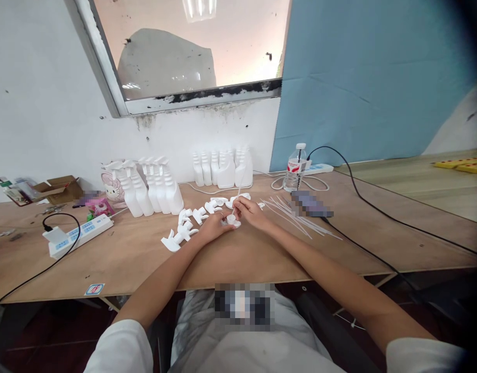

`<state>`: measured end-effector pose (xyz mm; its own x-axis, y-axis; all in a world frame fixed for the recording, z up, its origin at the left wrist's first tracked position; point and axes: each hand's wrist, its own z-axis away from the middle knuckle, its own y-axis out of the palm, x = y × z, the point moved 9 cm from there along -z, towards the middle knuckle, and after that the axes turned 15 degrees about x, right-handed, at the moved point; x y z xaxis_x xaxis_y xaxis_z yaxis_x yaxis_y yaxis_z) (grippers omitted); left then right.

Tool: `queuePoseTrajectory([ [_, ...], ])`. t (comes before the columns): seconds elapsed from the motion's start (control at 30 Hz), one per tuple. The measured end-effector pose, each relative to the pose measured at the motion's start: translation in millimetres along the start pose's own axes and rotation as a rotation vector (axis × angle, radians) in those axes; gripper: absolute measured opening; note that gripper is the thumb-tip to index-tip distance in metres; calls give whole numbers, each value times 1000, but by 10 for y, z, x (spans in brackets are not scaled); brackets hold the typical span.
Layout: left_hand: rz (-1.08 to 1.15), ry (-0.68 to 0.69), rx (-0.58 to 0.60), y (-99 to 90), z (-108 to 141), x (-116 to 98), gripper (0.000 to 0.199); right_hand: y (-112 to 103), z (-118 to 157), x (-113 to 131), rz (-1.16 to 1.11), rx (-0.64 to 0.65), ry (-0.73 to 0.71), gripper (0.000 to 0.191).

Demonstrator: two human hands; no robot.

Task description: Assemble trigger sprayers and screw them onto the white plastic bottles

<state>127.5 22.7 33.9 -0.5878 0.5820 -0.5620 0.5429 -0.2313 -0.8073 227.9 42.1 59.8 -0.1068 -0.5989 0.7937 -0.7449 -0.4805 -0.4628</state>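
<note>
My left hand (214, 227) is closed around a white trigger spray head (233, 221), its round collar facing up. In my right hand (254, 213), a thin white plastic tube (239, 187) is pinched between the fingers and stands nearly upright over the spray head. Whether the tube's lower end sits inside the collar is hidden by my fingers. Several loose white spray heads (184, 231) lie to the left of my hands and just beyond them. Right of my hands, several more thin tubes (290, 216) are spread on the wooden table (238, 264).
White spray bottles with heads fitted (169, 194) stand at the back left; bottles without triggers (226, 170) stand against the wall. A water bottle (294, 173) and a phone (312, 203) with a cable are on the right. A power strip (83, 235) lies at left.
</note>
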Motion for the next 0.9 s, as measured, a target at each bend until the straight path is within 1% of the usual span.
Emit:
queuePoseTrajectory([
  [0.23,-8,14,1,-1,9,-10,30,-14,0,-8,58,5,6,31],
  [0.4,-16,14,0,7,2,-3,31,-18,-3,33,108,2,3,31],
  [0.53,-37,0,-16,15,-5,41,36,10,-27,46,160,19,4,26],
  [0.67,-62,-30,-29,24,-1,90,39,71,-48,-1,215,51,17,24],
  [0.9,-66,-42,-21,49,-12,117,32,126,-51,-72,254,90,68,27],
])
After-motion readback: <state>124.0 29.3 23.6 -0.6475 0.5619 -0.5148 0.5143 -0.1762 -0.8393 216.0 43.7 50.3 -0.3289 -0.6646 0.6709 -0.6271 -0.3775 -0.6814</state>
